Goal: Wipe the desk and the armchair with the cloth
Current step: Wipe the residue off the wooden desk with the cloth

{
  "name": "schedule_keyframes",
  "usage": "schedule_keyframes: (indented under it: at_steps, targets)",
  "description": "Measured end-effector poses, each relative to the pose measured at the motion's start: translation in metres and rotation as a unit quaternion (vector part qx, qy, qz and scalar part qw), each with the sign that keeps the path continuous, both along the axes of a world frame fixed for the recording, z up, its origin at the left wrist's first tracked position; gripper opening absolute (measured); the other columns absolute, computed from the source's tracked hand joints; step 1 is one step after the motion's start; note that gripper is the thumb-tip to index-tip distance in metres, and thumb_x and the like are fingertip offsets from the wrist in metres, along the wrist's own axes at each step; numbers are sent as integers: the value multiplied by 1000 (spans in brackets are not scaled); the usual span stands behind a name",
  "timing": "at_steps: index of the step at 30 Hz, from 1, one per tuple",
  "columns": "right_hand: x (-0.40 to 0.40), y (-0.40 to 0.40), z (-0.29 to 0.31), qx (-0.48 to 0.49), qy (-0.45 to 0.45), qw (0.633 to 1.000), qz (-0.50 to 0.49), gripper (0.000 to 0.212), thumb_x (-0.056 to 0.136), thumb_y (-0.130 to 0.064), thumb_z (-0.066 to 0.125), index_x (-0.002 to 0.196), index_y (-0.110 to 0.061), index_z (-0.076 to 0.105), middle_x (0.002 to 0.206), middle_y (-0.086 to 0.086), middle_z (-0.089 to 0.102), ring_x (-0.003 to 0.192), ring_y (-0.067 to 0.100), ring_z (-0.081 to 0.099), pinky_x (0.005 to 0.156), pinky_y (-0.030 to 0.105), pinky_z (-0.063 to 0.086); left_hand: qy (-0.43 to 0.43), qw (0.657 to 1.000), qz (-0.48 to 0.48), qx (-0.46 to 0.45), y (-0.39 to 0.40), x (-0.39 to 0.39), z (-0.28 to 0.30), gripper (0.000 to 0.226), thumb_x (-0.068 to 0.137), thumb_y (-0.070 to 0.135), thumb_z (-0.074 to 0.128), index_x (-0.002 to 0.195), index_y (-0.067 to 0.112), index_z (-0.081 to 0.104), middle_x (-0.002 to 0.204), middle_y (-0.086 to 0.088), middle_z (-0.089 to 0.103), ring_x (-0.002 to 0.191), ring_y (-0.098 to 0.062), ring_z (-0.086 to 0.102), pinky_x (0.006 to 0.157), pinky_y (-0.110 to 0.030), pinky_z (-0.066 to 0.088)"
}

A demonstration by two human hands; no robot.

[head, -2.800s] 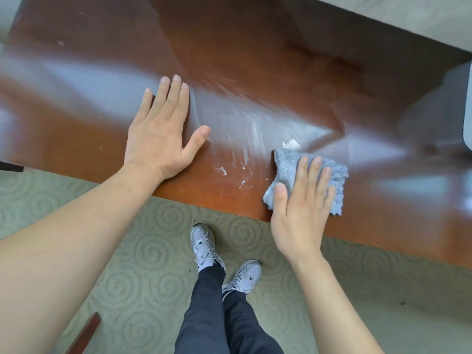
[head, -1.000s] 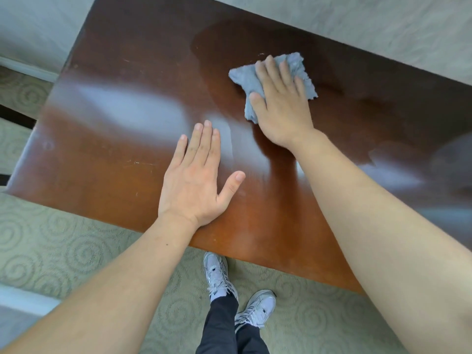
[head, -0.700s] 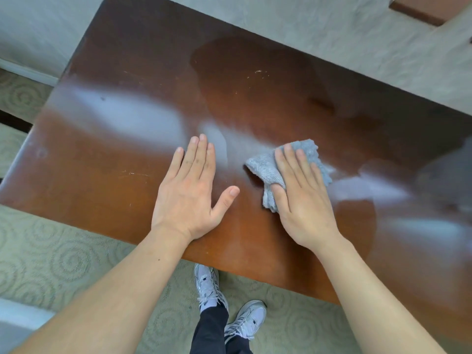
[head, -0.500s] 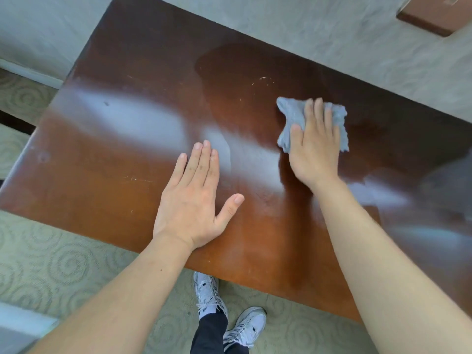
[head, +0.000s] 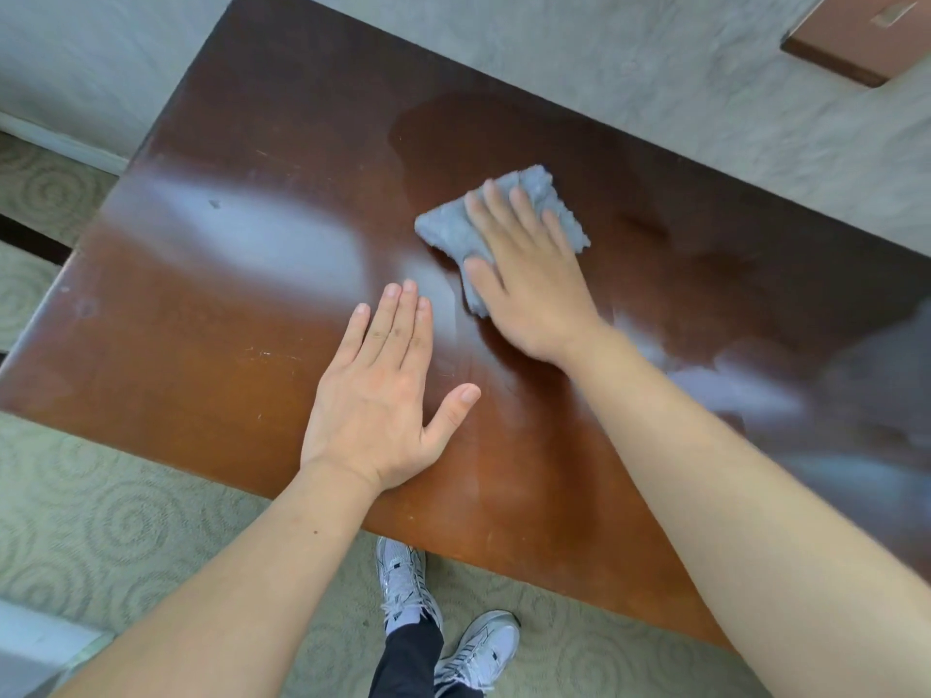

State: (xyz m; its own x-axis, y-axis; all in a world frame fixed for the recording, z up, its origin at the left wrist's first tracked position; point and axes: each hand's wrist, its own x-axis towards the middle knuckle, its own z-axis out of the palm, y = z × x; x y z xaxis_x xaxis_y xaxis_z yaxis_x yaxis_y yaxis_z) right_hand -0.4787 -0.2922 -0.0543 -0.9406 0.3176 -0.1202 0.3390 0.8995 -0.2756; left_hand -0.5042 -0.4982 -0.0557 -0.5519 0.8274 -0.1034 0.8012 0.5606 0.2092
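The right hand [head: 534,289], fingers spread flat, is pressing the cloth [head: 504,219] mid-frame while the open left hand [head: 383,400] is bracing on the surface [head: 226,345], risking fresh palm smudges.

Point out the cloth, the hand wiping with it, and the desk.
cloth [head: 443,226]: head view, exposed left corner.
right hand [head: 529,289]: head view, back of hand.
desk [head: 201,375]: head view, bare top, left part.
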Motion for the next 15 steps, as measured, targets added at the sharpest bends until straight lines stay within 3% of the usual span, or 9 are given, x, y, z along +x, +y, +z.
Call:
schedule_keyframes:
  at_steps: [4, 8, 11, 15]
  targets:
    - [75, -28, 6, -39, -21, 999, -3, 68, 98, -57, 29, 156, -28, 7, 163, -8, 0, 149, 8, -11, 122, 36, -5, 0, 1000, -3, -7, 0, -1, 1, 91, 98, 66, 0, 157, -1, 19, 166, -19, 14, 156, -29, 10, 126, -49, 14]
    - [125, -33, 7, -17, -46, 998, -28, 64, 101, -60, 21, 155, -34, -1, 164, -12, -3, 148, 6, -12, 120, 33, -4, 1, 1000, 0, -13, 0, -1, 1, 92, 97, 66, -2, 158, 0, 17, 167, -18, 11, 156, -28, 7, 126, -48, 13]
    - [124, -14, 4, -10, -42, 994, -97, 63, 101, -58, 18, 156, -31, -1, 163, -11, -5, 148, 5, -14, 122, 33, -3, 4, 1000, 0, -14, 0, 0, 0, 92, 97, 66, -4, 158, 0, 16, 167, -18, 11, 156, -28, 7, 126, -48, 13]
    - [72, 24, -1, 31, -30, 975, -217, 64, 102, -47, 20, 156, -16, 5, 165, 4, 3, 151, 20, -5, 122, 43, 3, 5, 1000, 1, -14, 0, 0, -1, 93, 97, 67, -5, 158, 1, 16, 167, -17, 12, 156, -28, 7, 126, -48, 12]
